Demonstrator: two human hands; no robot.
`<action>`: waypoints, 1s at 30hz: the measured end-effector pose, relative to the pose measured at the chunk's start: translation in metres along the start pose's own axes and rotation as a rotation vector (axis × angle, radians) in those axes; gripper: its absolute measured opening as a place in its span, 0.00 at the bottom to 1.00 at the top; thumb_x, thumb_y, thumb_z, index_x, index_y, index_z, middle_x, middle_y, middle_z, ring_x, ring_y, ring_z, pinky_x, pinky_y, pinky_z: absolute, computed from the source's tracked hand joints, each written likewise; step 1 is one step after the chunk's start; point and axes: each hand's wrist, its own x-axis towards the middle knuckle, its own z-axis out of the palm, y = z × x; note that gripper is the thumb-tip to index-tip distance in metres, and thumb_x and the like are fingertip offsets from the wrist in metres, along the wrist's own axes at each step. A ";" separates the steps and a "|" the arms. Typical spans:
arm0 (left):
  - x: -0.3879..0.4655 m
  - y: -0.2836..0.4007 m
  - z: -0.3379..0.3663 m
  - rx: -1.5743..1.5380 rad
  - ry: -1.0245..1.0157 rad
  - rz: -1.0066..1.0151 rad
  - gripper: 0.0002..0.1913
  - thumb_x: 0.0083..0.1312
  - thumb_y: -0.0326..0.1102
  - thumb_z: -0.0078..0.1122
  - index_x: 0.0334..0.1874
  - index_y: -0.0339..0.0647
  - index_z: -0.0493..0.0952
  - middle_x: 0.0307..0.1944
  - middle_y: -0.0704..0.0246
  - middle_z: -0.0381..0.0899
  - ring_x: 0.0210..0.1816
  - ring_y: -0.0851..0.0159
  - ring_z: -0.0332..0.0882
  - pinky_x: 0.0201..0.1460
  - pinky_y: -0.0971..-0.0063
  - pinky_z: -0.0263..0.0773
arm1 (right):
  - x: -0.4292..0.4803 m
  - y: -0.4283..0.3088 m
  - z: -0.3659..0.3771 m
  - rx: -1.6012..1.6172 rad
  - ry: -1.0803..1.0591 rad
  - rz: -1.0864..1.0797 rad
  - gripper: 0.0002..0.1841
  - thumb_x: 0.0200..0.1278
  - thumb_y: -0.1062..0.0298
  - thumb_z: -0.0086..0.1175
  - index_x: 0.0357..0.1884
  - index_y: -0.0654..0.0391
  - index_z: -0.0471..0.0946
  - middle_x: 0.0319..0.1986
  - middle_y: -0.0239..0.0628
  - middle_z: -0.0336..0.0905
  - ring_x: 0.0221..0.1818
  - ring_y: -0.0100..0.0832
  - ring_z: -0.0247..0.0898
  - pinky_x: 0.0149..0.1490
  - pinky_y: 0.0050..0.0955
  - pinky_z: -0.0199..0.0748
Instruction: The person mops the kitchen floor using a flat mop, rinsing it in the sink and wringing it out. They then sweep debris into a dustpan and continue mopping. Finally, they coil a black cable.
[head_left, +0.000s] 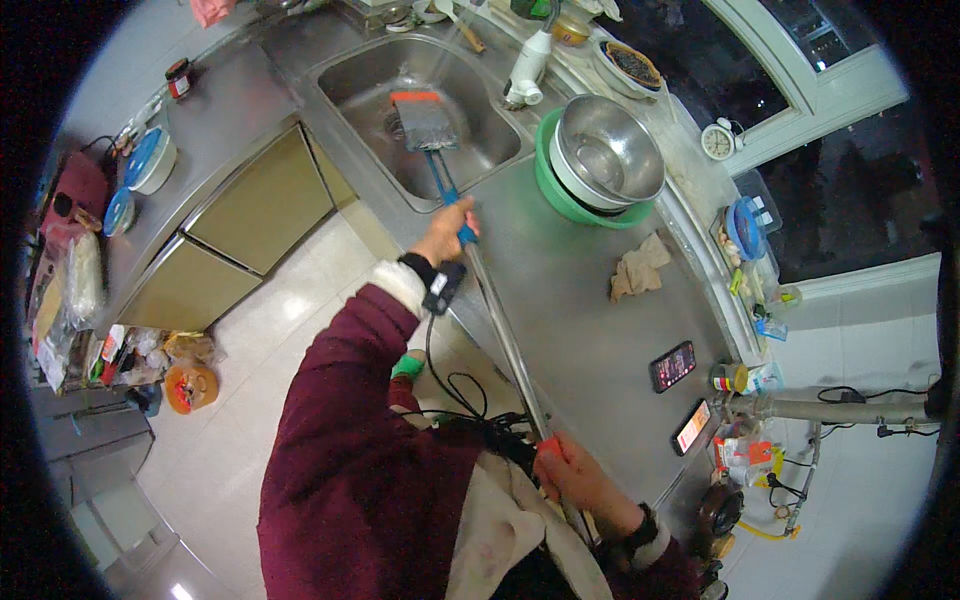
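My left hand (448, 229) grips the blue plastic collar of a mop (499, 315) with a steel pole. Lower on the pole, my right hand (574, 469) closes around its red section. The flat grey mop head (427, 124), edged with an orange strip, lies inside the stainless steel sink (487, 161). A white faucet (529, 67) stands at the sink's right rim. A faint streak, apparently running water, crosses the sink's upper part. Beside the sink, a steel bowl (611, 150) rests in nested basins, the outermost a green basin (549, 176).
A crumpled tan cloth (640, 266) and two phones (673, 366) lie on the steel counter (540, 262). An alarm clock (720, 140) sits on the windowsill. Blue-lidded containers (154, 161) occupy the left counter. An orange bucket (190, 388) stands on the floor. Black cables (465, 397) hang near my body.
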 end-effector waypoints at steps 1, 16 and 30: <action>0.014 0.016 -0.005 -0.059 0.024 -0.099 0.13 0.61 0.39 0.49 0.20 0.42 0.63 0.11 0.71 0.63 0.12 0.68 0.64 0.15 0.73 0.66 | -0.010 0.000 0.003 0.005 -0.018 0.000 0.17 0.62 0.63 0.38 0.49 0.63 0.60 0.18 0.29 0.63 0.14 0.19 0.57 0.20 0.16 0.58; -0.138 -0.086 0.066 -0.060 0.123 -0.115 0.11 0.60 0.37 0.50 0.21 0.42 0.63 0.13 0.73 0.62 0.13 0.71 0.62 0.16 0.75 0.63 | 0.068 -0.032 -0.016 0.272 0.175 -0.087 0.17 0.63 0.63 0.37 0.48 0.65 0.63 0.16 0.30 0.63 0.10 0.20 0.56 0.16 0.18 0.56; 0.041 0.028 -0.010 -0.006 0.085 0.016 0.13 0.60 0.36 0.49 0.19 0.41 0.64 0.11 0.69 0.63 0.11 0.67 0.63 0.13 0.73 0.64 | -0.020 -0.001 0.000 0.260 -0.016 -0.019 0.17 0.64 0.61 0.35 0.48 0.63 0.62 0.17 0.29 0.63 0.12 0.19 0.56 0.19 0.18 0.57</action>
